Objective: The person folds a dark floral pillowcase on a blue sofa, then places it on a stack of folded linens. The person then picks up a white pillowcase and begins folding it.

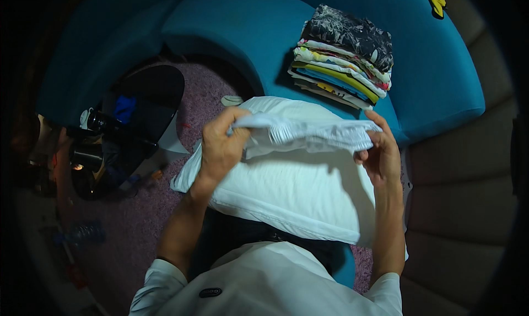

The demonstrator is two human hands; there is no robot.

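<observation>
Between my two hands a white garment with a gathered elastic waistband [308,132] is stretched out. My left hand [223,144] pinches its left end between thumb and fingers. At the other end, my right hand [382,146] grips the band's right corner. Under the garment a white pillow [285,192] lies across my lap, with the hands' shadow falling on it. The garment is held edge-on, so its full shape is hidden.
A stack of folded clothes [343,64] sits on the curved blue sofa [223,18]. To the left stands a black table [165,87] with a blue cloth [125,108] and other items. A plastic bottle [84,233] lies on the floor. A yellow-and-black item [436,2] rests at the sofa's upper right.
</observation>
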